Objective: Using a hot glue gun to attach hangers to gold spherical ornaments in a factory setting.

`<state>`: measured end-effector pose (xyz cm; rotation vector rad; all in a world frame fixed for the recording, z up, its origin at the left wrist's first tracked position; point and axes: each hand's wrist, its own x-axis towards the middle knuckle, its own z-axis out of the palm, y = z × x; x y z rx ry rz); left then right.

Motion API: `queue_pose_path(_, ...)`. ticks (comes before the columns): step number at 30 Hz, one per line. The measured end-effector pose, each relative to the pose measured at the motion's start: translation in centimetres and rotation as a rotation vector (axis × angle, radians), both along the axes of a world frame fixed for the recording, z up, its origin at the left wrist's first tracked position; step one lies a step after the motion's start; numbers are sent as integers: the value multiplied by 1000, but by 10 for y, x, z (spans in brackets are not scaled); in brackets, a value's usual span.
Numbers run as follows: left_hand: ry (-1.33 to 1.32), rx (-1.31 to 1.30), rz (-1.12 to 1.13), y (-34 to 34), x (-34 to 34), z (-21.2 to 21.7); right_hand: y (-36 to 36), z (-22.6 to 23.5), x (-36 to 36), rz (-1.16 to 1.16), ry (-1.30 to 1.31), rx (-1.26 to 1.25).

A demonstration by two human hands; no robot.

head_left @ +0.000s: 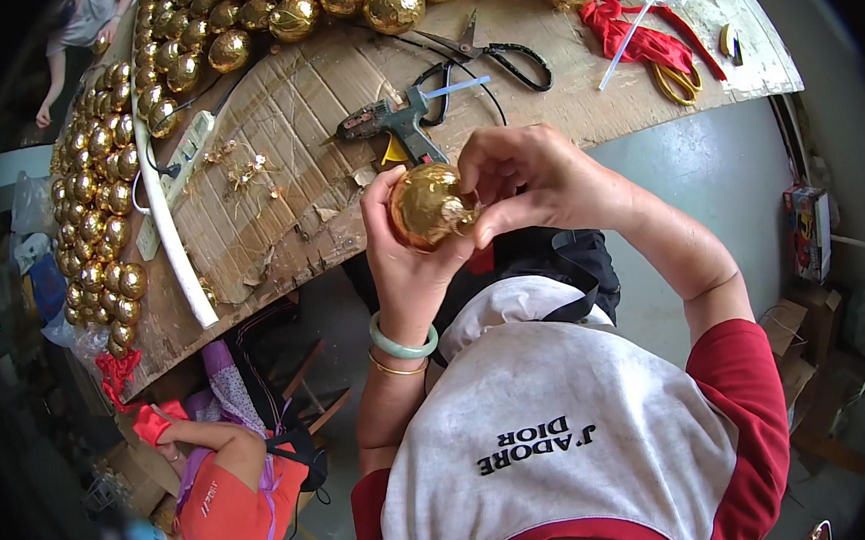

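Cupping a gold foil-covered ball [430,205], the left hand [410,267] has its fingers and thumb closed around the lower side. I've got the ball just off the table's near edge, right by the glue gun [397,124]. The right hand [532,185] is curled in close, thumb and index tips at the ball's right side near a crinkly tuft of foil, but from my end I can't tell if they're really pinching anything. 2 bangles on the left wrist, btw: a pale green bangle [404,337] and a thin gold bangle [399,369].

The glue gun lies on corrugated cardboard [281,110], with black-handled scissors [521,66] just beyond it. Loads more gold balls [394,9] crowd the far side, and I see yellow-handled scissors [680,86] beside some red cloth [642,40] off right.
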<state>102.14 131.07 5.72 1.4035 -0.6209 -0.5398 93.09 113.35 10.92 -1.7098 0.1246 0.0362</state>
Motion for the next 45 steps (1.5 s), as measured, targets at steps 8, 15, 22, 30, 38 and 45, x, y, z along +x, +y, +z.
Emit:
queue_pose_path(8, 377, -94, -108, 1, 14, 5, -11, -26, -17, -196, 14, 300)
queue_pose_path(15, 205, -56, -76, -6, 7, -2, -1, -17, -8, -150, -44, 227)
queue_pose_path(22, -365, 117, 142, -2, 8, -7, 12, -20, 6, -73, -56, 158)
queue_pose_path(30, -640, 175, 235, 0, 7, 7, 11, -20, 8, -37, -185, 103)
queue_pose_path(38, 169, -183, 3, 1, 12, 12, 16, -14, 3, -96, -323, 91)
queue_pose_path(45, 460, -234, -171, 5, 20, 8, 18, -15, -3, -263, -257, -46)
